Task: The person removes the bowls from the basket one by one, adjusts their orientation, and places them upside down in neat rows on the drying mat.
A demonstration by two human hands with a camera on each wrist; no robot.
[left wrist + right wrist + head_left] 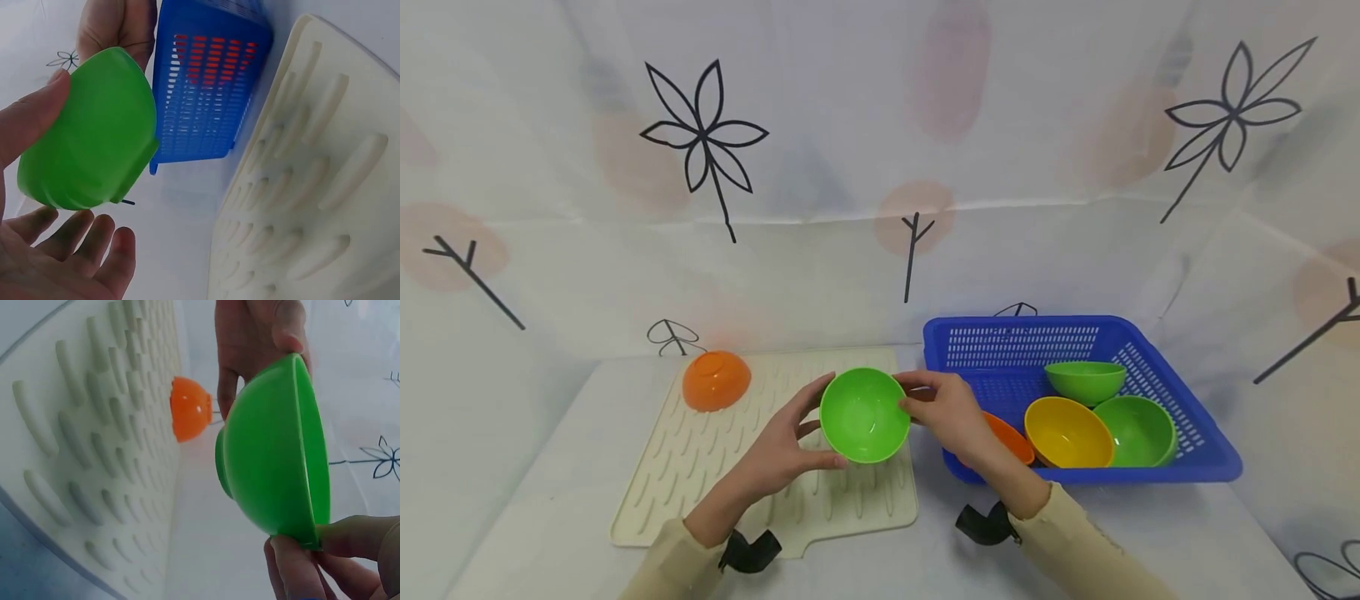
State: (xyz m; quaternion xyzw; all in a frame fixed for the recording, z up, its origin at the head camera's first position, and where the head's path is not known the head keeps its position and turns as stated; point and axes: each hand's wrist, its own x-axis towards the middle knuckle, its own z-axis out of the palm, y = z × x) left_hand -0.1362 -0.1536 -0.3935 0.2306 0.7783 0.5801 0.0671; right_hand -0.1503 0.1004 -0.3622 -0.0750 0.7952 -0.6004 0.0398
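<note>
A green bowl (865, 415) is held up above the cream drying mat (737, 467), its hollow side facing the head camera. The right hand (943, 412) pinches its rim at the right, thumb inside and fingers behind, as the right wrist view shows. On the other side the left hand (782, 446) curves round the bowl, with its thumb at the rim and its fingers by the outer wall. Upside down on the mat's far left corner lies an orange bowl (717, 382).
To the right stands a blue perforated basket (1206, 450). In it are a yellow bowl (1069, 433), a tilted green bowl (1138, 431), another green bowl (1086, 382) at the back and an orange bowl (1009, 437) partly behind the right forearm. A patterned white cloth hangs behind.
</note>
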